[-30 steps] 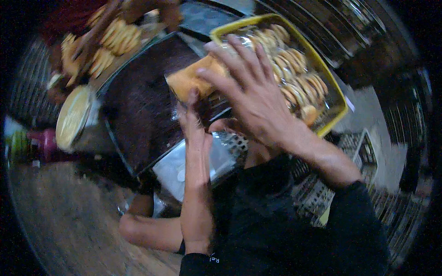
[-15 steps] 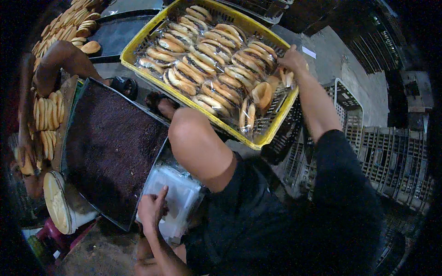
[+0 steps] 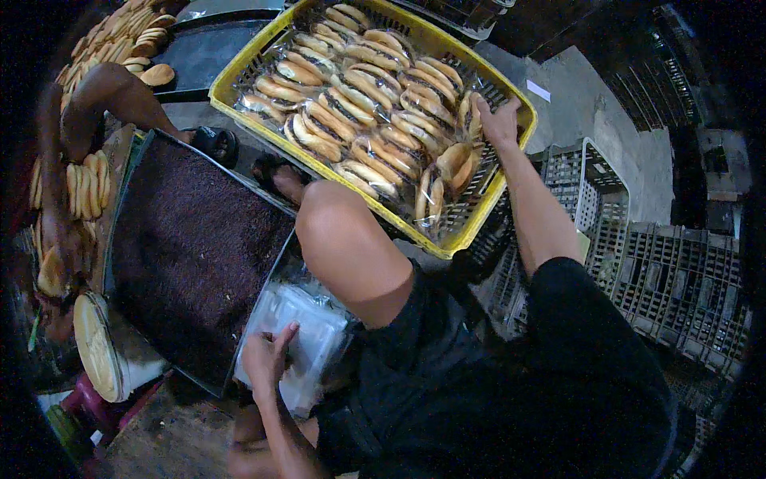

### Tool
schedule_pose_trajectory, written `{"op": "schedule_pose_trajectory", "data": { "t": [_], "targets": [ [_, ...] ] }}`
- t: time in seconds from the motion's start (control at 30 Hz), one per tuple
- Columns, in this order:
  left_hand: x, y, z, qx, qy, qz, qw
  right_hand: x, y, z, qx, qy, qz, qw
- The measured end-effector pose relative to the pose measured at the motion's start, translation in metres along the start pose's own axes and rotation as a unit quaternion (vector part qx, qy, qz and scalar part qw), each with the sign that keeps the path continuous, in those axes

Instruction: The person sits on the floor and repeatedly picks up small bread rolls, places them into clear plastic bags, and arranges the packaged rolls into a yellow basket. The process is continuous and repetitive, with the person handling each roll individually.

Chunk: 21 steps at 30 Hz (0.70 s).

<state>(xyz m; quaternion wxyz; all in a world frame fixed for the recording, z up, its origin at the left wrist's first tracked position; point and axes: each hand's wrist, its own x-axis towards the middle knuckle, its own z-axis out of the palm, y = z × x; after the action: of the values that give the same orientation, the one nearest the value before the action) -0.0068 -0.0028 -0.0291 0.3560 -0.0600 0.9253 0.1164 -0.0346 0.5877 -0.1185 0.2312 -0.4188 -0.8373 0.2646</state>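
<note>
From the head camera, my right hand [image 3: 499, 120] reaches into the yellow plastic lattice crate [image 3: 487, 207], fingers curled loosely on the clear-wrapped filled buns [image 3: 367, 104] at its far right corner; I cannot tell whether it grips one. My left hand [image 3: 267, 359] rests with fingers spread on the stack of clear plastic bags [image 3: 311, 335] beside my knee, just right of the dark rectangular tray of chocolate sprinkles [image 3: 191, 247].
</note>
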Motion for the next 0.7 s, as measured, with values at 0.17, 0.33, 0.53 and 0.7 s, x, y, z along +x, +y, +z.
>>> {"op": "schedule_pose_trajectory", "data": {
  "t": [0.17,0.33,0.53,0.7],
  "targets": [
    [0.001,-0.011,0.004,0.016,0.012,0.009,1.0,-0.053,-0.056,-0.02,-0.12,-0.254,0.195,0.94],
    [-0.007,-0.004,-0.007,-0.002,0.015,0.031,0.999,-0.048,0.002,0.045,-0.113,-0.284,0.285,0.909],
    [-0.004,-0.019,0.001,0.017,0.059,0.029,0.998,-0.018,-0.015,0.045,-0.282,-0.36,0.065,0.887],
    [0.007,-0.019,0.015,0.022,0.086,0.098,0.991,-0.052,-0.093,-0.118,-0.126,-0.274,0.028,0.953]
  ]
}}
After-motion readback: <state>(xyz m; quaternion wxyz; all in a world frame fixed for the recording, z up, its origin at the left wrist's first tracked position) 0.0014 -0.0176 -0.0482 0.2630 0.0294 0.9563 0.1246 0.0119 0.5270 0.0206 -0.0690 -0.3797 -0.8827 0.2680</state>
